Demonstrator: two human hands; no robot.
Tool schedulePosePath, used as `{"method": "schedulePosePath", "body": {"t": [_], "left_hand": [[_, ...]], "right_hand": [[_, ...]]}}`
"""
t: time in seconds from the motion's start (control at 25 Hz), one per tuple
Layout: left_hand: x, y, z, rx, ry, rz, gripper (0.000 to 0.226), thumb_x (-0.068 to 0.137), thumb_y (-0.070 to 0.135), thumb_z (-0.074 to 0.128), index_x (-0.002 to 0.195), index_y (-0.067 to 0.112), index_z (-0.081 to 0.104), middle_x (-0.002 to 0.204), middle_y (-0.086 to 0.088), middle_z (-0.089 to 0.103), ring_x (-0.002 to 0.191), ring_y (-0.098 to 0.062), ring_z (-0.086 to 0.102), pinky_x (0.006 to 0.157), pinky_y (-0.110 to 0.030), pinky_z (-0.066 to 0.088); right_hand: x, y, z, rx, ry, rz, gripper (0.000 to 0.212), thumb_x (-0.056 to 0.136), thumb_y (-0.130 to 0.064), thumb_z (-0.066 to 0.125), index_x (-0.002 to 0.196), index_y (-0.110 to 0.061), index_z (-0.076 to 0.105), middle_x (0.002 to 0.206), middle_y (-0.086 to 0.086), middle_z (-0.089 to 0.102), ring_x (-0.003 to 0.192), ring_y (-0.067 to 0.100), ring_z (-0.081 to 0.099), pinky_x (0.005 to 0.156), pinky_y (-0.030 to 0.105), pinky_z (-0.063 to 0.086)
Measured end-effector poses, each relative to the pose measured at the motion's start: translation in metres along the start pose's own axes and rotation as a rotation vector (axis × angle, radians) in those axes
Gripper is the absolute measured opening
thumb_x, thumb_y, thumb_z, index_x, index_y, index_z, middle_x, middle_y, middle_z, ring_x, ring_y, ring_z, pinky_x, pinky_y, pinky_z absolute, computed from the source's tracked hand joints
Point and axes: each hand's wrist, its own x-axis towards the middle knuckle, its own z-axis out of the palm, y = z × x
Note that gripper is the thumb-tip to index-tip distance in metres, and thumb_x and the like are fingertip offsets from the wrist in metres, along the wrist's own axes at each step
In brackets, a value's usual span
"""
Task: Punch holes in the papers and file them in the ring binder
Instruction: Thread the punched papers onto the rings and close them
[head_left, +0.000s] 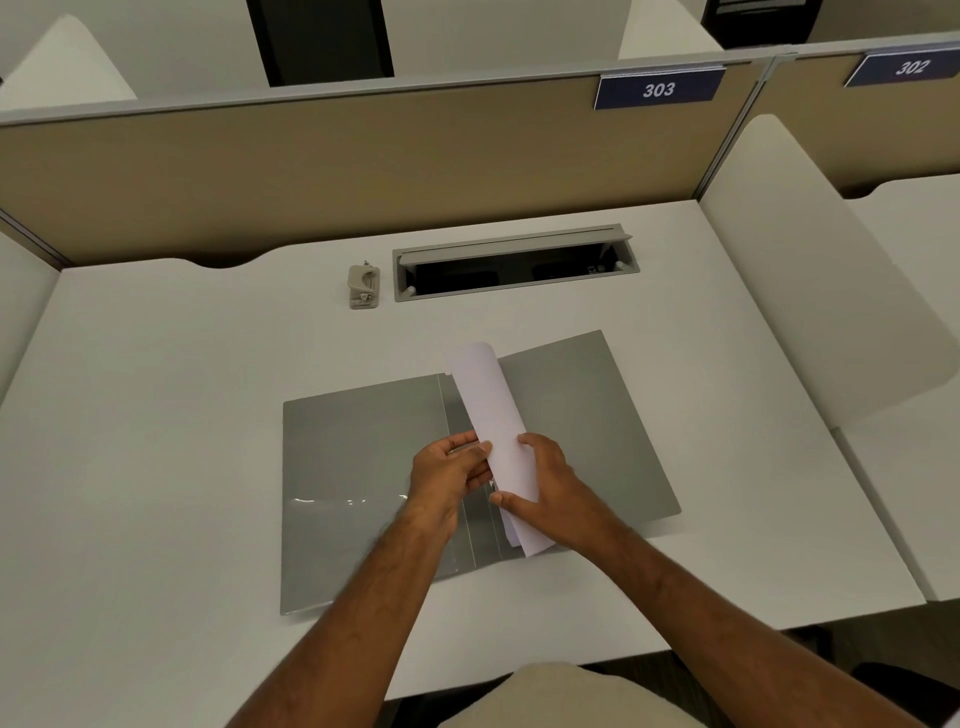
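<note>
Can't really see the binder rings, they're buried under the curled papers (491, 415) and both hands. The grey ring binder (363, 457) lies open flat on the white desk (156, 415), near edge. Left hand (449, 470) pinches the papers' left edge, right hand (545, 483) curls around their right side. Hole punch (364, 286) sits far back, beside the cable tray (514, 262).

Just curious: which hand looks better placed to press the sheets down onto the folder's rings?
Probably the right hand. It lies over the curled papers above the spine of the open binder, while the left hand pinches their edge near the rings.
</note>
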Motion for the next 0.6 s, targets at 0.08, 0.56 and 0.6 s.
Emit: {"method": "schedulePosePath", "body": {"t": [0.08,0.56,0.6], "left_hand": [[0.0017,0.0009,0.0005,-0.005,-0.004,0.004,0.028,0.087,0.008,0.08,0.114,0.007,0.071,0.104,-0.012,0.079,0.091,-0.025,0.078,0.084,-0.041,0.064],[0.0083,0.0032,0.004,0.012,0.018,0.007,0.038,0.076,0.012,0.089,0.109,0.004,0.072,0.101,-0.013,0.079,0.09,-0.026,0.078,0.081,-0.038,0.064],[0.0084,0.0035,0.0046,0.016,0.021,0.013,0.038,0.075,0.012,0.09,0.108,0.004,0.071,0.1,-0.014,0.079,0.089,-0.026,0.078,0.079,-0.037,0.064]], "right_hand": [[0.0015,-0.0008,0.0022,-0.008,0.007,0.001,0.089,0.082,-0.054,0.074,0.149,-0.024,0.023,0.15,0.002,0.034,0.123,0.021,0.05,0.102,0.037,0.05],[0.0047,0.0005,0.0016,0.006,0.023,0.027,0.087,0.087,-0.05,0.071,0.151,-0.022,0.02,0.152,0.004,0.032,0.126,0.023,0.049,0.103,0.037,0.049],[0.0053,0.0004,0.0014,0.008,0.026,0.025,0.086,0.087,-0.049,0.071,0.151,-0.022,0.02,0.152,0.004,0.031,0.127,0.023,0.048,0.103,0.037,0.048]]}}
